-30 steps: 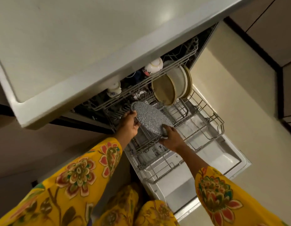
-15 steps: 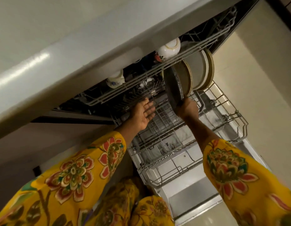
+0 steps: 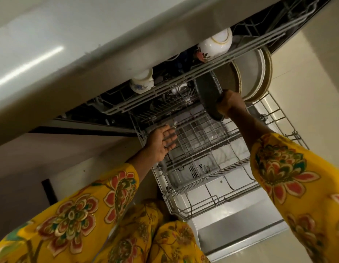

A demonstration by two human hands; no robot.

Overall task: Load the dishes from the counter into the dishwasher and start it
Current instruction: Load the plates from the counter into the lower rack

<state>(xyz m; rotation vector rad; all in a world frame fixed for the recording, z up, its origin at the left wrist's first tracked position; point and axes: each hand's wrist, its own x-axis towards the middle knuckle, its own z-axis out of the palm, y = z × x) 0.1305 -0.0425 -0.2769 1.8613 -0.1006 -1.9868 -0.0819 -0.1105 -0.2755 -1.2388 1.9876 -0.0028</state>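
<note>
1. right hand (image 3: 230, 104) is clamped on the lower edge of the dark speckled plate (image 3: 207, 95), which stands on edge in the lower rack (image 3: 199, 137), at about 1 o'clock from frame centre, just left of the tan plates (image 3: 254, 73)
2. left hand (image 3: 161, 142) hangs over the rack at 9 o'clock from that plate, fingers spread, holding nothing
3. imo seat the rim between two tines before letting go, keep it upright and off its neighbour
4. watch the upper rack (image 3: 183, 80) with its cups (image 3: 215, 44) overhead
</note>
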